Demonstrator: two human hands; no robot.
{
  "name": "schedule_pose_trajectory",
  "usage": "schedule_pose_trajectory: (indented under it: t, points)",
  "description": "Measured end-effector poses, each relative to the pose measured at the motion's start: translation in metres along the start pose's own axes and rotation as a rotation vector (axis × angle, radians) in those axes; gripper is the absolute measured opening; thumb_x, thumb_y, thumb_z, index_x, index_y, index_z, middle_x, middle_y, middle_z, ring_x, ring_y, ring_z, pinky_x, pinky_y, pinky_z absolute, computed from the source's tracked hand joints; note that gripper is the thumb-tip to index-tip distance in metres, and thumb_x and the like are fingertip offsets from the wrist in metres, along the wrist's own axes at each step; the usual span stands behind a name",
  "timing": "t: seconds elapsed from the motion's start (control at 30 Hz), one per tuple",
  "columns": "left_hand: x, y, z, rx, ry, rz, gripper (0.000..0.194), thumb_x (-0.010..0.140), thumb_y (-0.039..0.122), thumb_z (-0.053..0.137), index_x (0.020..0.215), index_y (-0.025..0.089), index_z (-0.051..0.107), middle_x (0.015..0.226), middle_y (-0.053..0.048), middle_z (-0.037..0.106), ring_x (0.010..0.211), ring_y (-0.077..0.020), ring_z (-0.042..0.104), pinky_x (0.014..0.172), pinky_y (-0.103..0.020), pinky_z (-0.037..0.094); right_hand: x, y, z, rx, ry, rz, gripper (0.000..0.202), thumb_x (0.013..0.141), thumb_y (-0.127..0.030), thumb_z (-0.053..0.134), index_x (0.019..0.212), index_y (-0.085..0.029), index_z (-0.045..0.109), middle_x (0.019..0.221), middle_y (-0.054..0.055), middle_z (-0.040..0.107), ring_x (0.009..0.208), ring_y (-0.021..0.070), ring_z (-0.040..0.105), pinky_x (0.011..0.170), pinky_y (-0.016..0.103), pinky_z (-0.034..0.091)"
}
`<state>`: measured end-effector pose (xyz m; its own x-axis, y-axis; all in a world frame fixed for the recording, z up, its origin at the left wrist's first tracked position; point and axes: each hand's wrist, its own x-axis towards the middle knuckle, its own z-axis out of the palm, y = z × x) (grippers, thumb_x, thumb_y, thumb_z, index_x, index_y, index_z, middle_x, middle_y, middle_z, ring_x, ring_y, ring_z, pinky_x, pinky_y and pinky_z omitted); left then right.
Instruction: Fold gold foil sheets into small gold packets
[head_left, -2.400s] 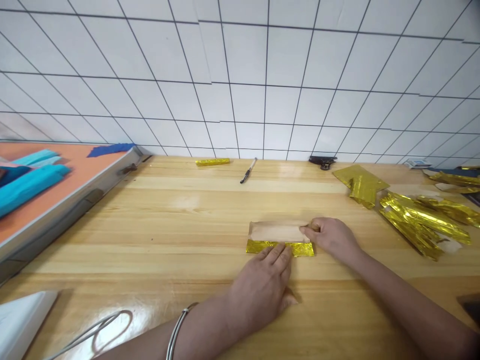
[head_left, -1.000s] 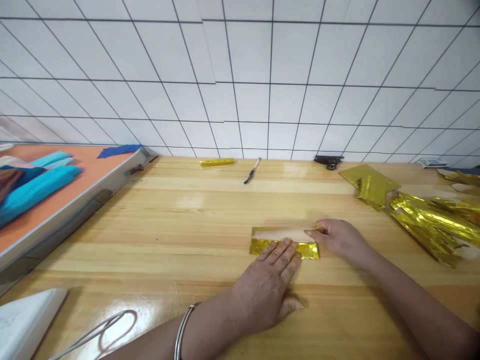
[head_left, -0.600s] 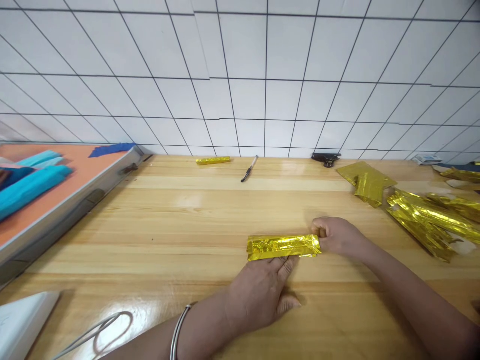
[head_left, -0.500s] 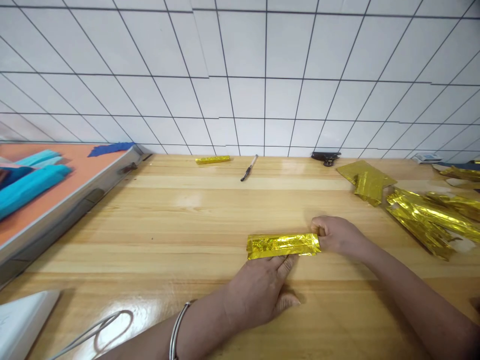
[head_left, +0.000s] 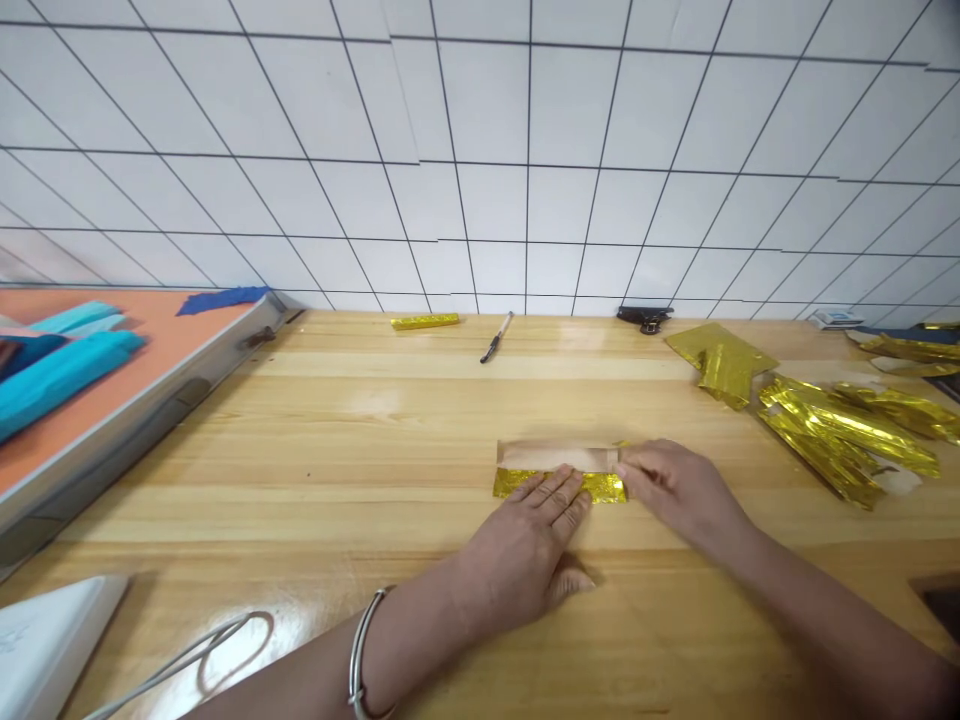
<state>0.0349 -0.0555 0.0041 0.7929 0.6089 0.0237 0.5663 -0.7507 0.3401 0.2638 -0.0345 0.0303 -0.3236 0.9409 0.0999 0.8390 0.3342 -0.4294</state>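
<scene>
A strip of gold foil paper (head_left: 604, 488) lies on the wooden table, partly unfolded, with its pale inner side facing up along the far half. My left hand (head_left: 525, 545) rests flat across its gold near half, fingers stretched out and a silver bangle on the wrist. At the strip's right end my right hand (head_left: 667, 485) pinches the edge between thumb and fingers. The fingertips there are slightly blurred.
Crumpled gold foil (head_left: 847, 430) and a flat gold sheet (head_left: 724, 350) lie to the right. Near the wall are a folded gold strip (head_left: 424, 321), a pen (head_left: 496, 338) and a black clip-like object (head_left: 645, 318). An orange-topped box (head_left: 150, 375) with blue rolls stands left, a white device (head_left: 60, 640) nearer.
The gold strip has been opened out, so its pale inner side now shows. My left hand has moved onto its face, and my right hand now pinches its right end.
</scene>
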Motion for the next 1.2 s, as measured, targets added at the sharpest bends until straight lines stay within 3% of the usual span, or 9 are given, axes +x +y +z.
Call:
schedule_pose_trajectory:
  t: [0.1,0.23,0.7,0.83,1.03,1.2]
  points:
    - [0.0,0.001,0.0,-0.006,0.005,-0.023,0.067,0.089,0.053,0.039,0.14,0.011,0.032,0.147,-0.015,0.027,0.137,-0.0275,0.022,0.113,-0.042,0.021,-0.023,-0.017,0.008,-0.149,0.015,-0.208,0.026,0.09,-0.031,0.045,0.103,-0.02,0.064,0.104,0.006,0.067,0.1,0.0224,0.052,0.088,0.036,0.038]
    - [-0.001,0.002,0.003,-0.028,0.002,-0.057,0.067,0.087,0.053,0.043,0.138,0.012,0.035,0.144,-0.015,0.034,0.133,-0.0273,0.032,0.11,-0.041,0.027,-0.041,-0.024,0.026,-0.321,-0.003,-0.227,0.037,0.09,-0.033,0.046,0.121,-0.017,0.057,0.122,0.007,0.061,0.112,0.0274,0.046,0.091,0.043,0.036]
    - [-0.011,-0.004,-0.003,-0.052,-0.071,-0.049,0.071,0.087,0.05,0.045,0.142,0.009,0.026,0.141,-0.015,0.039,0.127,-0.026,0.041,0.107,-0.037,0.034,-0.039,-0.017,0.038,-0.426,0.013,-0.332,0.041,0.087,-0.033,0.053,0.123,-0.014,0.056,0.114,0.007,0.063,0.102,0.0251,0.05,0.089,0.041,0.037]
    - [-0.018,-0.004,-0.007,-0.026,-0.031,-0.095,0.065,0.088,0.044,0.047,0.14,0.011,0.03,0.14,-0.013,0.042,0.128,-0.0235,0.041,0.108,-0.036,0.032,-0.036,-0.019,0.039,-0.442,0.025,-0.341,0.043,0.086,-0.035,0.055,0.123,-0.015,0.056,0.113,0.008,0.063,0.101,0.0246,0.05,0.088,0.039,0.038]
    - [-0.021,-0.004,-0.003,0.003,0.028,-0.124,0.062,0.088,0.045,0.046,0.138,0.011,0.033,0.139,-0.013,0.043,0.128,-0.0236,0.041,0.107,-0.038,0.033,-0.029,-0.031,0.039,-0.51,-0.04,-0.303,0.051,0.081,-0.046,0.059,0.126,-0.022,0.055,0.097,0.01,0.062,0.093,0.0259,0.052,0.081,0.04,0.043]
    - [-0.026,-0.006,0.001,0.066,0.036,-0.141,0.063,0.089,0.049,0.043,0.139,0.014,0.031,0.14,-0.012,0.041,0.13,-0.0238,0.037,0.11,-0.039,0.029,-0.031,-0.027,0.037,-0.527,-0.045,-0.316,0.049,0.081,-0.042,0.06,0.124,-0.021,0.056,0.103,0.01,0.062,0.095,0.0263,0.052,0.081,0.039,0.045]
